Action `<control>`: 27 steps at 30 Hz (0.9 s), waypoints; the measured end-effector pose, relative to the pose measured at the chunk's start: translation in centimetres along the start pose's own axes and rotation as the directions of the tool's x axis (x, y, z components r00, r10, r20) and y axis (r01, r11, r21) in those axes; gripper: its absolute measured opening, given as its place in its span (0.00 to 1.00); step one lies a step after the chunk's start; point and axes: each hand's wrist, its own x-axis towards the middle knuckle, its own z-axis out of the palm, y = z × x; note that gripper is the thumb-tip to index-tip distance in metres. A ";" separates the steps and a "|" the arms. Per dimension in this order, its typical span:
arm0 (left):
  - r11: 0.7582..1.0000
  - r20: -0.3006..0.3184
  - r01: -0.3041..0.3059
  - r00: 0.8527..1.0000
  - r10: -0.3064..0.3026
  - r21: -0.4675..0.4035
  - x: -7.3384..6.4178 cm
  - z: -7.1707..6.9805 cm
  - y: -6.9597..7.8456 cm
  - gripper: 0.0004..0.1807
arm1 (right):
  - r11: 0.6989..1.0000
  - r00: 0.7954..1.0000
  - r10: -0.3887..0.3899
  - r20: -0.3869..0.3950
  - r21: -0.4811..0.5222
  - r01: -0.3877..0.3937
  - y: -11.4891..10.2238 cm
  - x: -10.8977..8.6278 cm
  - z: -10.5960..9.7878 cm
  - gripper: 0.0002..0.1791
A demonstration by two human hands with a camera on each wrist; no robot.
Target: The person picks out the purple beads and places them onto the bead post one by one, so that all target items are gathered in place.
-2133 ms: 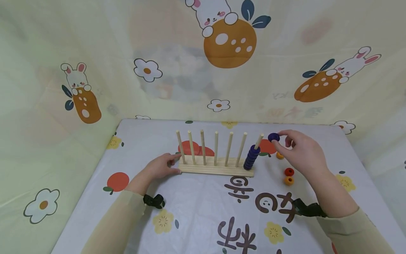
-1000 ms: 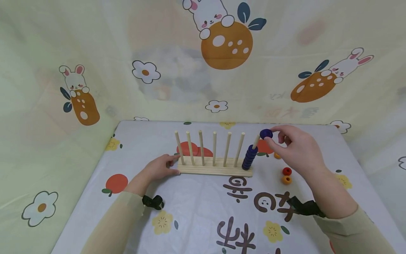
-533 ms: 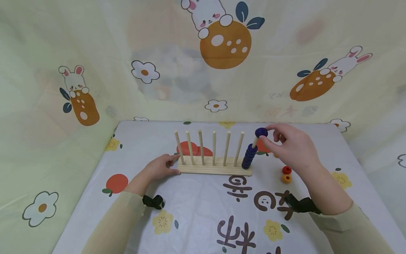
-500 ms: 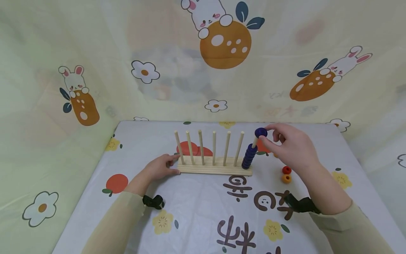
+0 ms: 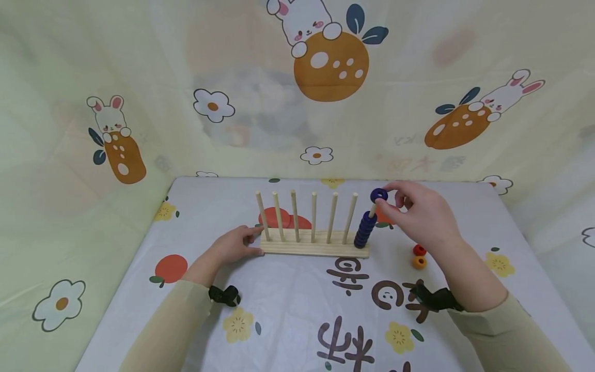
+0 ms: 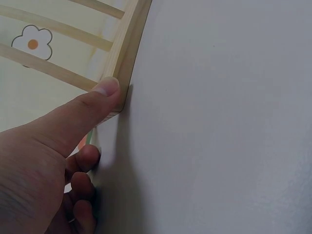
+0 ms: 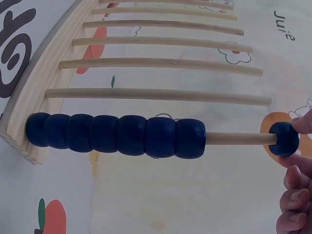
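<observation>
A wooden peg rack [image 5: 313, 249] with several upright pegs stands on the table. My left hand [image 5: 232, 245] holds its left end, thumb at the front edge and index finger toward the back; the left wrist view shows the thumb [image 6: 108, 87] on the wood. At the other end, a stack of dark blue beads [image 7: 117, 135] fills the lower part of the rightmost peg. My right hand [image 5: 424, 213] pinches one more dark blue bead [image 7: 284, 138] between thumb and index finger, right at that peg's tip. The other pegs carry no beads.
A red bead [image 5: 419, 250] and an orange bead [image 5: 419, 262] lie on the printed tablecloth [image 5: 279, 310], below the right forearm. A patterned curtain [image 5: 260, 139] rises behind the table and at both sides.
My right hand has carried the dark blue bead leftward to the tip of the rightmost peg, and the bead has tilted. The left hand keeps its place. An orange bead behind the right hand is now hidden.
</observation>
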 end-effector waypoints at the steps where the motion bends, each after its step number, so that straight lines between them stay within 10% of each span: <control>1: 1.000 0.001 0.001 1.000 -0.001 0.000 0.0 0.0 0.0 0.42 | 1.000 1.000 -0.002 0.000 -0.001 0.002 0.0 0.0 0.0 0.21; 27: 1.000 -0.004 0.005 1.000 -0.005 0.004 0.0 0.2 -0.1 0.42 | 1.000 0.999 0.012 0.041 -0.025 -0.011 0.4 -0.1 0.2 0.24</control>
